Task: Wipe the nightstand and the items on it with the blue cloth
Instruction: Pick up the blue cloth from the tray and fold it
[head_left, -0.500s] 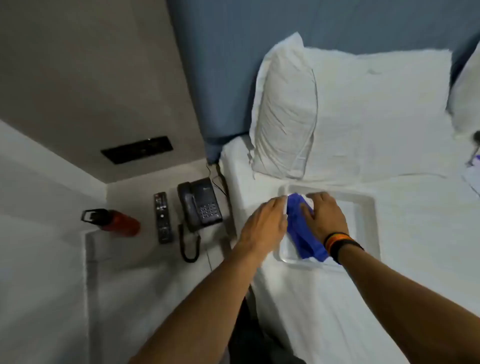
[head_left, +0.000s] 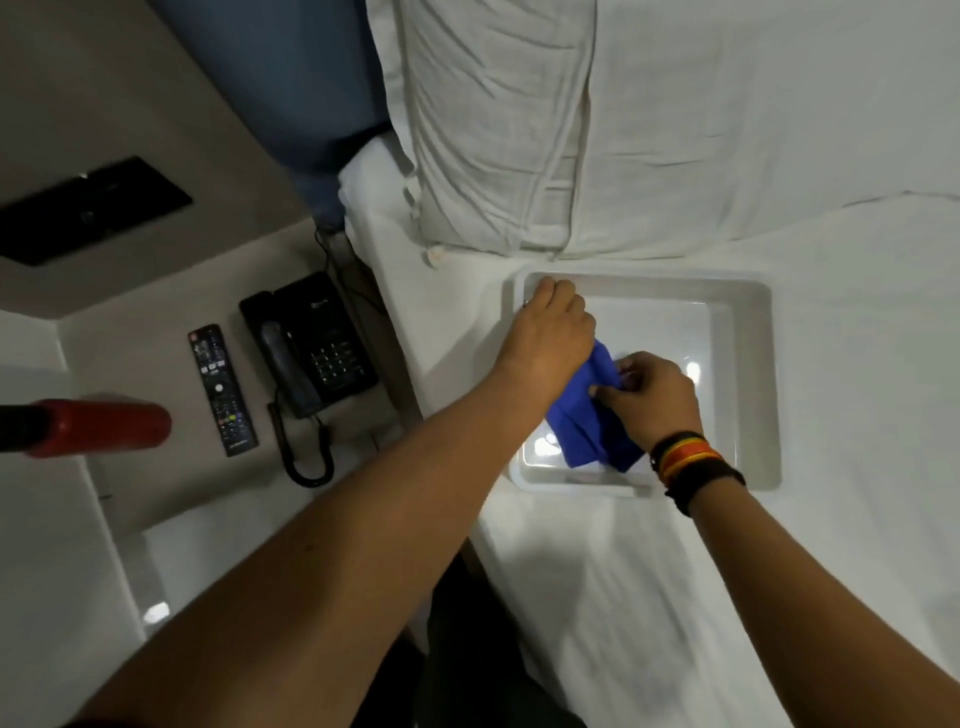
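Note:
The blue cloth (head_left: 584, 426) lies bunched inside a white tray (head_left: 748, 332) that rests on the bed. My right hand (head_left: 654, 397), with striped bands on the wrist, pinches the cloth's upper edge. My left hand (head_left: 550, 338) reaches into the tray's near-left corner, resting against the cloth; its fingers curl at the tray wall. To the left, the nightstand (head_left: 150, 374) holds a black telephone (head_left: 311, 343), a black remote control (head_left: 222, 389) and a red bottle (head_left: 98, 427) lying on its side.
A white pillow (head_left: 498, 130) leans against the blue headboard (head_left: 291, 78) just behind the tray. White bed sheet (head_left: 623, 597) surrounds the tray. A black wall panel (head_left: 88, 210) sits above the nightstand. The phone's coiled cord (head_left: 306, 462) hangs toward the nightstand's front.
The view has tilted down and closer. My right hand has shifted right and now pinches the cloth instead of lying flat on it; my left hand has moved further into the tray.

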